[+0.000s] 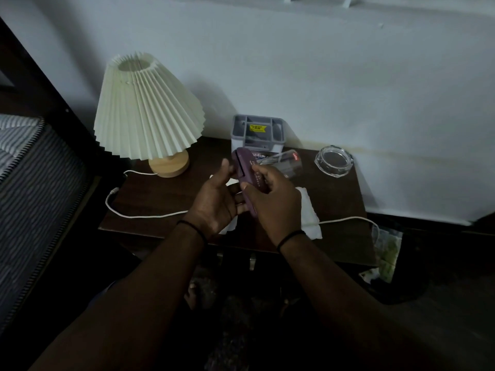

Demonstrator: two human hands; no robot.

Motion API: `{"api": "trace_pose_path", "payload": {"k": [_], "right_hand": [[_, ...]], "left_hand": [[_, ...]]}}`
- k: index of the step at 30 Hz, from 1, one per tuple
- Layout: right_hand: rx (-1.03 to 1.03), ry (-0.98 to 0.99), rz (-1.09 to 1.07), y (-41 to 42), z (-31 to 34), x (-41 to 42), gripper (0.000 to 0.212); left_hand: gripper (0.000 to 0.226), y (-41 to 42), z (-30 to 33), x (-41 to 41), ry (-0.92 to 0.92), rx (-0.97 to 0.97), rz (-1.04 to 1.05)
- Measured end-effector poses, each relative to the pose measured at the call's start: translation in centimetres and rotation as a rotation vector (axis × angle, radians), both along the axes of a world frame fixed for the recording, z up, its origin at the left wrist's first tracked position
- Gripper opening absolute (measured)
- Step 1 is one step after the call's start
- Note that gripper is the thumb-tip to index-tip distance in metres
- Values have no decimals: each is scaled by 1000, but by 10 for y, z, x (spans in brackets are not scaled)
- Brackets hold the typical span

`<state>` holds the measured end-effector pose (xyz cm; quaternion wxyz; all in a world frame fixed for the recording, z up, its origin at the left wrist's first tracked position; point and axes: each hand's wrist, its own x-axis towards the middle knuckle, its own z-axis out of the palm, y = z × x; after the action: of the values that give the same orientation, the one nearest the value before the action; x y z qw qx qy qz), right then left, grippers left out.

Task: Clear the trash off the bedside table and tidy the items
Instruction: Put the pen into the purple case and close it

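Observation:
Above the dark wooden bedside table (pixel 171 199) I hold a purple case (pixel 245 163) with both hands. My right hand (pixel 270 199) grips its lower part from the right. My left hand (pixel 214 199) supports it from the left, thumb at its upper edge. White crumpled tissue (pixel 309 212) lies on the table beneath my right wrist, partly hidden. A clear drinking glass (pixel 285 162) lies on its side behind my right hand. A glass ashtray (pixel 334 161) sits at the table's back right.
A pleated cream lamp (pixel 144 108) on a wooden base stands at back left, its white cable (pixel 126 212) running across the table. A grey compartment organiser (pixel 257 132) stands against the wall. A bed lies left; a bag with waste (pixel 385 253) sits on the floor at right.

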<state>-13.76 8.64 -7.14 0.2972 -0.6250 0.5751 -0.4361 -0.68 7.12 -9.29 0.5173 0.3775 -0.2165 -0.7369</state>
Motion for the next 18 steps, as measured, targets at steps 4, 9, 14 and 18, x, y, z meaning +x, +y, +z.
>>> {"api": "trace_pose_path", "payload": {"k": [4, 9, 14, 18], "right_hand": [[-61, 65, 90, 0, -4, 1, 32], [-3, -4, 51, -1, -8, 3, 22], [325, -232, -15, -3, -4, 0, 26], [675, -416, 134, -5, -2, 0, 32]], "left_hand": [[45, 1, 0, -3, 41, -15, 3], [42, 1, -2, 0, 21, -59, 25], [55, -2, -2, 1, -17, -19, 135], [48, -4, -5, 2, -3, -4, 160]]}}
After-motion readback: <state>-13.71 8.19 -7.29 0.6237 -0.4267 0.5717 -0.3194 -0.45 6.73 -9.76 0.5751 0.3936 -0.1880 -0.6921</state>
